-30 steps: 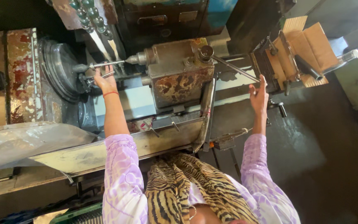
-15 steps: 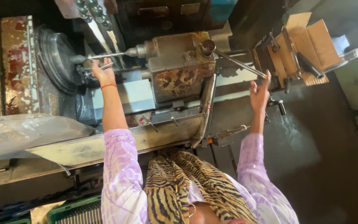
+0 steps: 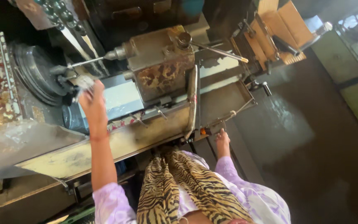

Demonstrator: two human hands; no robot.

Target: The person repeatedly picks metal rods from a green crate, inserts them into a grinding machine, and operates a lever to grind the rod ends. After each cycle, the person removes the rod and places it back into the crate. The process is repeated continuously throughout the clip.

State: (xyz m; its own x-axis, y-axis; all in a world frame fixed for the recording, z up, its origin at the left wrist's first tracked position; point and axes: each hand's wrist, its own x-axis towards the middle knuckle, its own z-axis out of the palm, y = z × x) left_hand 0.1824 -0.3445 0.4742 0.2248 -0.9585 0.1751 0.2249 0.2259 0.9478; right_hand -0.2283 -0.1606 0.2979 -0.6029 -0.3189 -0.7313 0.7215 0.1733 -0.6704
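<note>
Left hand (image 3: 91, 96) reaches up to the lathe chuck (image 3: 42, 76), fingers closed around a small pale part (image 3: 83, 82). Right hand (image 3: 222, 139) rests low beside an orange-tipped lever (image 3: 212, 129); its grip is unclear. Brown cardboard boxes (image 3: 279, 29) sit far right of the chuck.

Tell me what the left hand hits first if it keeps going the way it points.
Likely the small metal part held at the round chuck. The left hand points up at it, fingertips almost there. Contact can't be judged; depth is unclear.

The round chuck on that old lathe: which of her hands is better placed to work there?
Probably the left hand: it is raised right beside the chuck and the drill rod. The right hand sits low, by the orange-tipped lever.
</note>
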